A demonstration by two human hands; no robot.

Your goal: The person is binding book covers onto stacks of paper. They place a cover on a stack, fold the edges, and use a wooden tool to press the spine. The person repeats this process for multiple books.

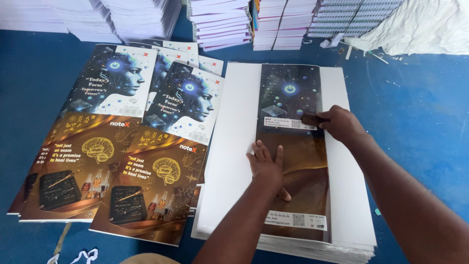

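A tall glossy printed cover strip [293,98], dark blue at the top and brown lower down, lies on a stack of large white sheets [234,146]. My left hand [266,164] presses flat on the strip's left edge, fingers spread. My right hand [339,122] is closed on a small dark rubbing block [309,119], held against the strip near a white label band at mid-height.
Two fanned piles of printed covers [112,146] lie to the left on the blue surface [420,112]. Stacks of bound notebooks [220,22] line the back edge. Crumpled white sheeting [425,24] lies at the back right.
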